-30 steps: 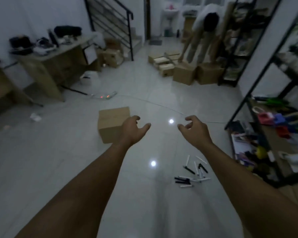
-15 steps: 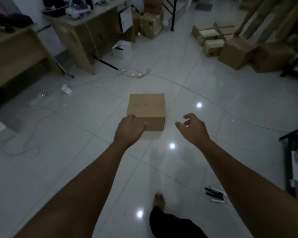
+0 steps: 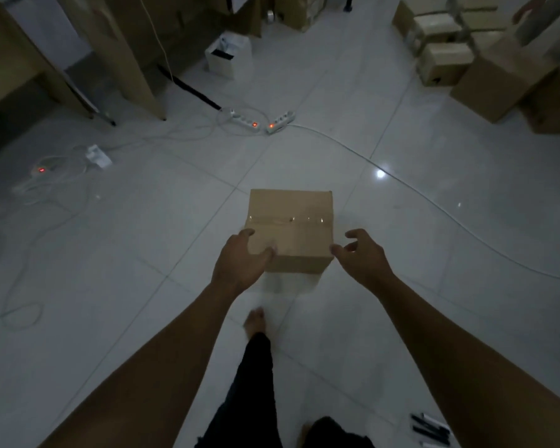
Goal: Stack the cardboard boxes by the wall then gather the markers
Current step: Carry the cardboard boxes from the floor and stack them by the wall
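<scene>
Cardboard box (image 3: 291,227), plain brown and closed, sits between spread-open left hand (image 3: 240,266) and right hand (image 3: 362,257) fingers.

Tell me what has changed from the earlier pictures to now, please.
The person stepped up to the cardboard box; both hands reached down to it. The left hand now touches its near left corner, fingers open. The right hand is open beside its right edge, contact unclear. The box stayed on the floor, the markers too.
</scene>
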